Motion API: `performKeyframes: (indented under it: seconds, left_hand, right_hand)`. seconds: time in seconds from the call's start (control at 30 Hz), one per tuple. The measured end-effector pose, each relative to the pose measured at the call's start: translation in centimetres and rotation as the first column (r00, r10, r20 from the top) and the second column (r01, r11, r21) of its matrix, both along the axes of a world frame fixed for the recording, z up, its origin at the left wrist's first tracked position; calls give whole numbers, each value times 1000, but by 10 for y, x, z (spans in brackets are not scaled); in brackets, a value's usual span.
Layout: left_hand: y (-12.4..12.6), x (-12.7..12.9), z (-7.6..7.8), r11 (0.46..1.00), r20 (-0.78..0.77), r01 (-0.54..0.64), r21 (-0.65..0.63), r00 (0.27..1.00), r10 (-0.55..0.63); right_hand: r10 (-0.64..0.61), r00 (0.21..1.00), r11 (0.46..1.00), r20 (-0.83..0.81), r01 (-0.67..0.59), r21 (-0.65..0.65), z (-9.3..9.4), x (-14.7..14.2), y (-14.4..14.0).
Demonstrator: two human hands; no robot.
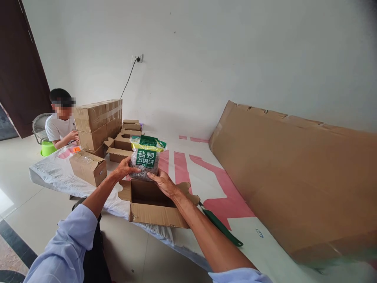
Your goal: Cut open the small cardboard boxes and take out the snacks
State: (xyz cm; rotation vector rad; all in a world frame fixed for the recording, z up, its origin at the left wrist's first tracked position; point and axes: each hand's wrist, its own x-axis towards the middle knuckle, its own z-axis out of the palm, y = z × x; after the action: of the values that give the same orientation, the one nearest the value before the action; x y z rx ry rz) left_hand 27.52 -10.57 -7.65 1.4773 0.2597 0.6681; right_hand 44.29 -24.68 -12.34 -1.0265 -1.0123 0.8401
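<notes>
Both hands, left hand (125, 169) and right hand (163, 181), grasp a snack bag (146, 157) upright just above an open cardboard box (153, 208). Behind the box, another person (60, 122) sits beside stacked cartons (98, 122).

White wall (235, 47) with a socket (138, 58); pale tiled floor (20, 165); dark door (17, 67) at left.
</notes>
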Motion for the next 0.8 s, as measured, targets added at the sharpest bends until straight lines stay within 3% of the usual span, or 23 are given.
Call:
performKeyframes:
  seconds: [0.23, 0.33, 0.37, 0.43, 0.5, 0.57, 0.67, 0.8]
  left_hand:
    - [-5, -9, -8, 986, 11, 22, 163, 1000, -25]
    - [-19, -24, -6, 928, -107, -74, 366, 987, 120]
    - [-28, -31, -4, 869, -155, -107, 483, 967, 204]
    - [-53, -44, 3, 680, -212, -95, 727, 911, 354]
    - [-82, -56, 11, 482, -248, 37, 875, 890, 383]
    - [-110, -62, 15, 330, -313, 196, 923, 883, 350]
    - [-138, -62, 14, 216, -436, 382, 898, 834, 337]
    - [-149, -54, 3, 176, -572, 552, 815, 716, 400]
  right_hand:
    - [-80, 996, 997, -25, 80, 18, -5, -1, -9]
    - [-129, 990, 991, -60, 131, 38, -3, 1, -15]
    - [-160, 984, 986, -81, 163, 42, -1, 3, -18]
    - [-237, 963, 970, -127, 242, 31, 5, 9, -24]
    - [-316, 938, 947, -144, 321, 10, 13, 18, -31]
    - [-378, 919, 925, -108, 381, 5, 23, 29, -38]
    - [-441, 897, 897, 22, 441, 15, 37, 46, -48]
    - [-491, 854, 867, 171, 499, -4, 48, 64, -58]
